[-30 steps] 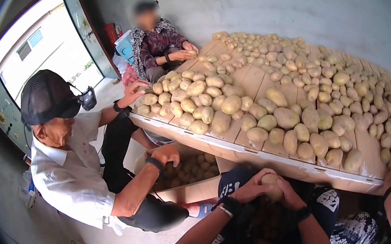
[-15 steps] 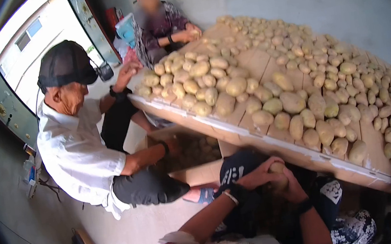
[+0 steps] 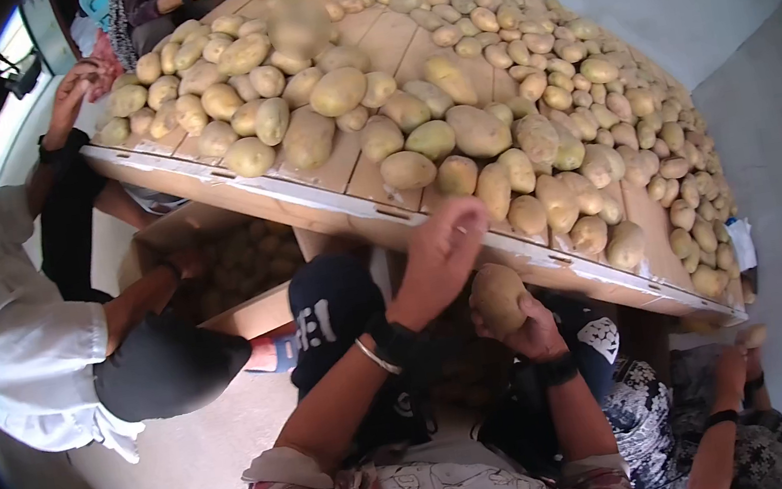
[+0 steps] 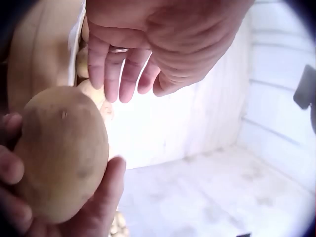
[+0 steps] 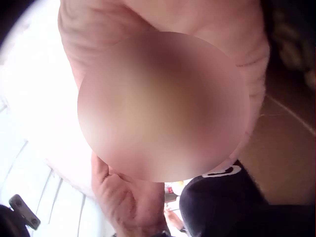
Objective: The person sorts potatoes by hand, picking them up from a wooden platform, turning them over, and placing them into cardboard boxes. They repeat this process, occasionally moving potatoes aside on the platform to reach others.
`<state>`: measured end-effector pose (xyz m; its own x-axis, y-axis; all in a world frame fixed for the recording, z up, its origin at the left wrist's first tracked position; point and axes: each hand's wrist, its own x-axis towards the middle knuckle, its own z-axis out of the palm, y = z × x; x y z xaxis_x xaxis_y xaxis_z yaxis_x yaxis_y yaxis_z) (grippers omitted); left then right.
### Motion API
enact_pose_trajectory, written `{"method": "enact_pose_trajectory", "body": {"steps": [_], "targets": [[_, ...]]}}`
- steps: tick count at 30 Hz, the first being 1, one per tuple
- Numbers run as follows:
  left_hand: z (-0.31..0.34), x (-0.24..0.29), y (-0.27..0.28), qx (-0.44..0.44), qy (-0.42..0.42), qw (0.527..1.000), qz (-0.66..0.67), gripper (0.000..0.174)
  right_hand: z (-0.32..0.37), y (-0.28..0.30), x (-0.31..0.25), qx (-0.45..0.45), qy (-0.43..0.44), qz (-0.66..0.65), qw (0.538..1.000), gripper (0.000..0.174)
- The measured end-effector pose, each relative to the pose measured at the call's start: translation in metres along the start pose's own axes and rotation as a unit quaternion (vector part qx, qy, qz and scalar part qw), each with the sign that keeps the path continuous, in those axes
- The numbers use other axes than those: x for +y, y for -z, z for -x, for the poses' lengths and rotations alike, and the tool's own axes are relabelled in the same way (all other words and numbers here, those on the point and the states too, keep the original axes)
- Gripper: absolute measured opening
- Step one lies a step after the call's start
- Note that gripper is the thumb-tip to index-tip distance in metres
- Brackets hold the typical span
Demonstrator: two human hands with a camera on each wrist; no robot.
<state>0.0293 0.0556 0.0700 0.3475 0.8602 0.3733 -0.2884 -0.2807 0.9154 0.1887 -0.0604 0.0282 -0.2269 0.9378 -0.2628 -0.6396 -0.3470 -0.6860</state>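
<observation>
Right hand (image 3: 530, 330) grips a potato (image 3: 500, 297) just below the wooden table (image 3: 349, 168) edge. Left hand (image 3: 439, 258) hovers beside it, fingers straight. The white print on the black fabric (image 3: 326, 320) is unreadable.

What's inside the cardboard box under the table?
Potatoes, dim in shadow, and another person's hand reaching in. The table covers the far side of the box, so how full it is cannot be seen.
</observation>
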Motion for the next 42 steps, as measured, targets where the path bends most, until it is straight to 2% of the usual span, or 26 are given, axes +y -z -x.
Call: {"method": "enact_pose_trajectory", "body": {"steps": [3, 5, 8, 10, 12, 13, 15, 16, 18, 19, 20, 22, 27, 29, 31, 32, 33, 34, 35, 36, 37, 38, 39, 40, 41, 42], "targets": [[-0.044, -0.012, 0.009, 0.113, -0.029, 0.992, 0.044, 0.015, 0.001, -0.014, -0.032, 0.019, 0.049, 0.017, 0.998, 0.082], [-0.07, -0.007, 0.018, 0.151, -0.055, 0.983, 0.087, 0.015, 0.0, -0.033, -0.065, 0.093, 0.099, 0.097, 0.986, 0.08], [-0.079, -0.018, 0.039, 0.199, -0.101, 0.969, 0.108, 0.015, -0.026, -0.069, -0.111, 0.183, 0.199, 0.261, 0.927, 0.068], [-0.073, -0.021, 0.057, 0.213, -0.102, 0.967, 0.091, 0.013, -0.048, -0.069, -0.134, 0.244, 0.237, 0.329, 0.881, 0.072], [-0.062, -0.011, 0.067, 0.229, 0.093, 0.934, 0.257, 0.01, -0.066, -0.069, -0.15, 0.256, 0.273, 0.329, 0.867, 0.072], [-0.056, -0.015, 0.07, 0.225, 0.109, 0.933, 0.258, 0.01, -0.067, -0.077, -0.152, 0.291, 0.268, 0.284, 0.874, 0.065], [-0.063, -0.024, 0.076, 0.21, 0.098, 0.948, 0.217, 0.009, -0.064, -0.073, -0.162, 0.237, 0.296, 0.27, 0.885, 0.056], [-0.065, -0.028, 0.079, 0.185, 0.052, 0.959, 0.206, 0.01, -0.059, -0.07, -0.165, 0.244, 0.299, 0.272, 0.881, 0.056], [-0.065, -0.028, 0.086, 0.158, 0.087, 0.948, 0.262, 0.008, -0.04, -0.059, -0.169, 0.336, 0.353, 0.261, 0.834, 0.048], [-0.062, -0.03, 0.086, 0.138, 0.123, 0.933, 0.309, 0.005, -0.026, -0.043, -0.18, 0.305, 0.374, 0.258, 0.837, 0.048], [-0.062, -0.032, 0.085, 0.13, 0.127, 0.932, 0.315, 0.005, -0.011, -0.024, -0.193, 0.325, 0.383, 0.244, 0.83, 0.049], [-0.064, -0.032, 0.088, 0.155, 0.206, 0.869, 0.422, 0.008, 0.015, -0.007, -0.217, 0.326, 0.396, 0.221, 0.829, 0.05], [-0.067, -0.03, 0.081, 0.165, 0.19, 0.897, 0.363, 0.01, 0.037, 0.017, -0.221, 0.428, 0.345, 0.301, 0.779, 0.058], [-0.067, -0.035, 0.079, 0.145, 0.195, 0.906, 0.346, 0.01, 0.028, 0.008, -0.211, 0.483, 0.293, 0.376, 0.735, 0.06], [-0.065, -0.046, 0.073, 0.127, 0.196, 0.92, 0.316, 0.01, 0.027, 0.023, -0.205, 0.5, 0.311, 0.539, 0.602, 0.064], [-0.061, -0.05, 0.084, 0.119, 0.192, 0.935, 0.272, 0.01, 0.029, 0.046, -0.202, 0.492, 0.328, 0.578, 0.563, 0.065], [-0.06, -0.053, 0.077, 0.18, 0.21, 0.908, 0.315, 0.011, 0.028, 0.071, -0.2, 0.468, 0.349, 0.611, 0.535, 0.067], [-0.053, -0.058, 0.082, 0.091, 0.146, 0.935, 0.312, 0.013, 0.023, 0.069, -0.198, 0.496, 0.277, 0.587, 0.577, 0.066], [-0.054, -0.056, 0.075, 0.116, 0.121, 0.951, 0.259, 0.013, 0.018, 0.106, -0.199, 0.485, 0.262, 0.588, 0.592, 0.067], [-0.061, -0.048, 0.073, 0.148, 0.142, 0.952, 0.23, 0.012, 0.009, 0.112, -0.196, 0.514, 0.207, 0.661, 0.507, 0.068], [-0.069, -0.056, 0.071, 0.18, 0.184, 0.956, 0.14, 0.009, 0.008, 0.177, -0.195, 0.477, 0.205, 0.773, 0.366, 0.07], [-0.074, -0.057, 0.065, 0.198, 0.175, 0.951, 0.161, 0.006, 0.014, 0.244, -0.22, 0.35, 0.233, 0.845, 0.332, 0.07], [-0.071, -0.046, 0.064, 0.183, 0.156, 0.948, 0.21, 0.005, 0.02, 0.172, -0.222, 0.268, 0.211, 0.65, 0.679, 0.061], [-0.071, -0.046, 0.061, 0.184, 0.143, 0.94, 0.251, 0.004, 0.004, 0.186, -0.214, 0.432, 0.177, 0.716, 0.519, 0.064], [-0.072, -0.049, 0.056, 0.175, 0.131, 0.931, 0.293, 0.004, 0.004, 0.185, -0.211, 0.449, 0.175, 0.733, 0.48, 0.066], [-0.073, -0.049, 0.055, 0.182, 0.127, 0.932, 0.287, 0.004, 0.006, 0.178, -0.21, 0.443, 0.173, 0.72, 0.505, 0.066]]}}
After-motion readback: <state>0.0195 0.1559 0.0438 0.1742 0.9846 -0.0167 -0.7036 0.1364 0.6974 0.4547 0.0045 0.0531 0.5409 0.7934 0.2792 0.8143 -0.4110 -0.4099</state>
